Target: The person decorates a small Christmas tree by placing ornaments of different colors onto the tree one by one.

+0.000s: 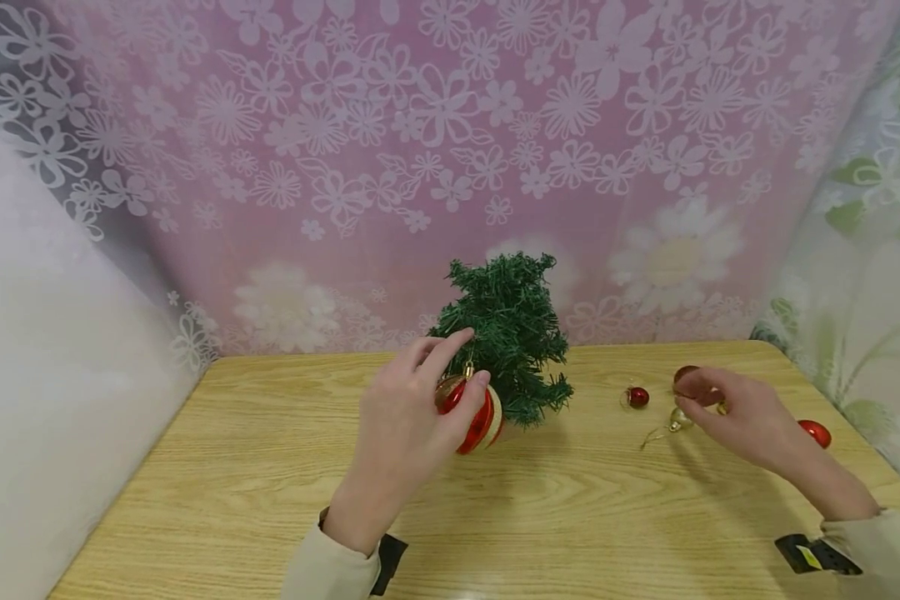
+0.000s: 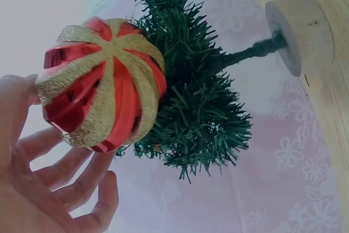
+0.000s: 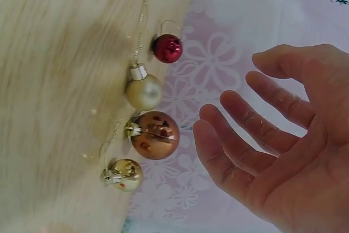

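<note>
A large red ball ornament with gold glitter stripes [image 1: 485, 425] hangs upright at the front left of a small green artificial Christmas tree [image 1: 506, 317]. My left hand [image 1: 408, 408] is around its upper part, thumb beside the gold cap, index fingertip apart and higher up by the branches. In the left wrist view the thumb reaches the ball's edge [image 2: 112, 85], and part of the index finger is hidden behind it. Loosely bent and empty, my right hand [image 1: 746, 412] hovers over the small ornaments, nearest the brown ball [image 3: 157, 135] and the pale gold ball [image 3: 143, 92].
A small dark red ball [image 1: 637, 397] lies left of the right hand, and a bright red ornament [image 1: 815, 433] beyond its wrist. Another shiny gold ball [image 3: 125, 175] has a string loop. The tree's round wooden base [image 2: 302, 34] stands on the wood-grain table [image 1: 270, 475].
</note>
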Tool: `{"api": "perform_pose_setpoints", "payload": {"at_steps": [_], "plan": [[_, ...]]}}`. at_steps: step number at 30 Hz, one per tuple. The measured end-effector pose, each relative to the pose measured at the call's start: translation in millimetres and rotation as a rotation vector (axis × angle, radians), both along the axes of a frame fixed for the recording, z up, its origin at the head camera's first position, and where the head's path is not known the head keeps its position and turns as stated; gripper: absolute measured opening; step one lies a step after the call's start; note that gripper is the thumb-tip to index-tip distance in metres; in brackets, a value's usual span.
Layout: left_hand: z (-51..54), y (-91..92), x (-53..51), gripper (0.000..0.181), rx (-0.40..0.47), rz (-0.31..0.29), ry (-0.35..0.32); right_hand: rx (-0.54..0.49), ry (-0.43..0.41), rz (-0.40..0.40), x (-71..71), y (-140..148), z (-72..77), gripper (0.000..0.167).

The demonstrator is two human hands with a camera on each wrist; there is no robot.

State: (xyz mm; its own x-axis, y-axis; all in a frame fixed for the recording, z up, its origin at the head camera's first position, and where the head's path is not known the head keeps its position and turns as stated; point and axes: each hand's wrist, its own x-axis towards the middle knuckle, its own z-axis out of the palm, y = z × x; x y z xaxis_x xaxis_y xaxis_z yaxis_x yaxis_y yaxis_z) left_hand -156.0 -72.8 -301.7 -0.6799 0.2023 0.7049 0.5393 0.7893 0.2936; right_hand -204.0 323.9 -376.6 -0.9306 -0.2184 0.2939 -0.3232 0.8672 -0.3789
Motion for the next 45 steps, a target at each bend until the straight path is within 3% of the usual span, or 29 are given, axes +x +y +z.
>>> {"api": "perform_pose_setpoints", "payload": {"at_steps": [8,14,24,31,39,45], "plan": [[4.6,-6.2,0.2,0.047,-0.01,0.02,-0.07,0.008,-0.13,0.003,-0.3,2.7,-9.9,0.023],[7.3,-10.9,-2.2,0.052,-0.031,0.052,-0.114,0.018,-0.145,0.015,-1.5,5.0,-15.2,0.022],[7.9,-14.1,-13.1,0.054,-0.049,0.137,-0.061,0.07,-0.127,0.053,-7.3,7.8,-21.6,0.019],[7.1,-12.5,-21.4,0.063,-0.048,0.214,-0.098,0.096,-0.112,0.064,-10.5,7.9,-27.3,0.02],[5.7,-14.2,-28.2,0.063,0.017,0.201,-0.185,0.126,-0.155,0.107,-13.8,11.2,-30.6,0.031],[3.7,-9.7,-32.2,0.064,0.034,0.202,-0.185,0.143,-0.192,0.092,-13.8,12.9,-31.6,0.027]]}}
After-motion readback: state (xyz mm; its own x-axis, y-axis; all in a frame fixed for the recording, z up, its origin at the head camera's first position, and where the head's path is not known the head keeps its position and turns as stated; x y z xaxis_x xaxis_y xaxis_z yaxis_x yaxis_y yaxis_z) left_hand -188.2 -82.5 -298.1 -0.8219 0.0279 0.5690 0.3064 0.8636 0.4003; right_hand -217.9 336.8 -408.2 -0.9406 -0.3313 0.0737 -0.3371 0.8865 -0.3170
